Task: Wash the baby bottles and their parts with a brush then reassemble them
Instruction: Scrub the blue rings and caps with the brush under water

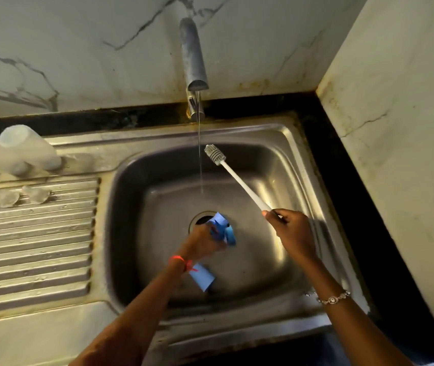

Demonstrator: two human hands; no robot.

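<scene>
a: starting closest in, a blue piece (202,277) is lying on the floor of the sink (284,159), on the near side of the drain (200,218), partly tucked under the left wrist.
b: and the left hand (202,240) is curling its fingers tight around a clump of blue bottle parts (222,229), right over the drain's near edge.
a: right of the drain, the right hand (290,233) is gripping the white brush (239,182) by the handle end, with the bristle head pointing up beyond the drain.
b: a thin water stream (199,154) is falling just past the drain, beside the bristles. i can't tell if they're touching.
a: far left of the drain, clear bottles (28,149) are sitting on the draining board (33,247), with small clear parts (7,198) in front of them.
b: and the tap (193,56) is running straight behind the drain.
</scene>
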